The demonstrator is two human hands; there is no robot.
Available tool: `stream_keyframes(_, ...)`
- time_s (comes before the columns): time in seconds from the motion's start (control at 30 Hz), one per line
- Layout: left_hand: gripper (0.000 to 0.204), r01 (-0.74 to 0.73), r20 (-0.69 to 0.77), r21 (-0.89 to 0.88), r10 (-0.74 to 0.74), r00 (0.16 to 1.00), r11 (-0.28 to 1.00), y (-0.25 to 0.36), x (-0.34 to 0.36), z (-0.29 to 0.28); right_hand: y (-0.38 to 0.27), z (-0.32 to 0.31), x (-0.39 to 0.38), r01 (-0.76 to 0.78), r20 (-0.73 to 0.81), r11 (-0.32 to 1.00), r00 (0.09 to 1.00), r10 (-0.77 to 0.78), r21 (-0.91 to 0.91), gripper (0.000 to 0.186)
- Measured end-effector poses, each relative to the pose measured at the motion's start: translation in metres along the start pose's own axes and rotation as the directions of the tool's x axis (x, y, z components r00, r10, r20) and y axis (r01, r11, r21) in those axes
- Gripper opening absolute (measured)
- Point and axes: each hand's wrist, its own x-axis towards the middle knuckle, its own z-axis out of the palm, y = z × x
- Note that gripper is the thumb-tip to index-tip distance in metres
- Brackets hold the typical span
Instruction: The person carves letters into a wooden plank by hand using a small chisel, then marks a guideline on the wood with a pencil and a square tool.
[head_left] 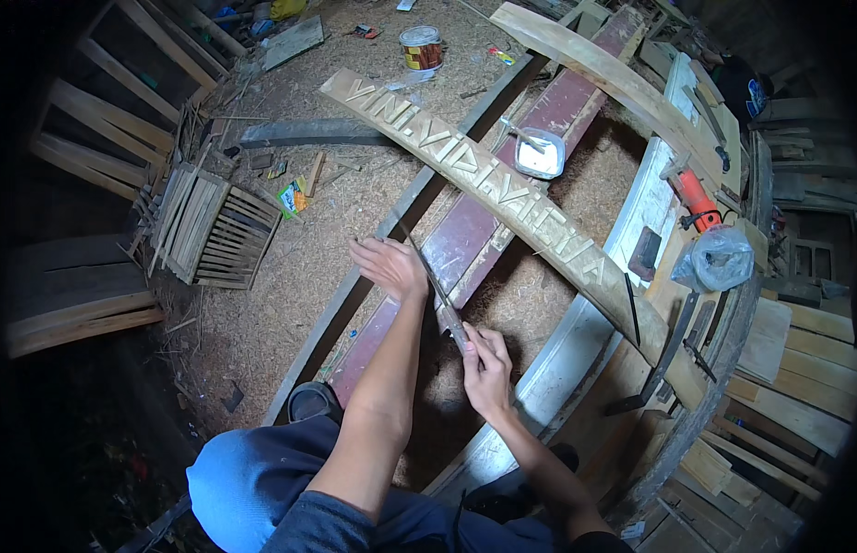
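My right hand [488,371] is closed around the wooden handle of a handsaw [449,321]. Its thin blade is seen almost edge-on and points away to the upper left. My left hand [391,265] is open beside the blade, fingers stretched to the left; whether it touches the blade I cannot tell. Beyond both hands, a long wooden board with raised letters [488,189] lies slantwise across the beams. A white tub of white paste [540,155] stands behind the board, with a brush [524,135] resting on it.
Under the board run a dark red beam [461,244] and a pale beam [576,355]. An orange power tool [695,195], a plastic bag [723,256] and a metal square [663,359] lie at right. Farther off are a paint can [422,51] and a slatted wooden crate [227,232].
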Motion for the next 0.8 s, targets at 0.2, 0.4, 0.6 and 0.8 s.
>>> stream_keyframes(0.2, 0.038, 0.001, 0.011, -0.011, -0.001, 1.0, 1.0, 0.003, 0.0, -0.004, -0.004, 0.011, -0.002, -0.045, 0.004, 0.999, 0.999, 0.044, 0.021, 0.039)
stream_keyframes(0.4, 0.034, 0.002, 0.003, 0.045, -0.002, 1.0, 0.999, 0.004, -0.001, -0.003, -0.003, 0.007, 0.002, -0.008, -0.028, 1.0, 1.0, 0.009, 0.028, 0.039)
stream_keyframes(0.6, 0.034, 0.002, 0.019, 0.0, -0.002, 1.0, 1.0, -0.006, 0.005, -0.005, -0.001, 0.0, -0.001, 0.068, 0.04, 0.997, 0.997, -0.066, -0.034, 0.04)
stream_keyframes(0.8, 0.038, -0.011, 0.003, -0.014, 0.011, 1.0, 1.0, 0.005, -0.003, -0.003, -0.015, 0.017, 0.03, -0.047, 0.028, 0.998, 0.999, 0.046, 0.045, 0.041)
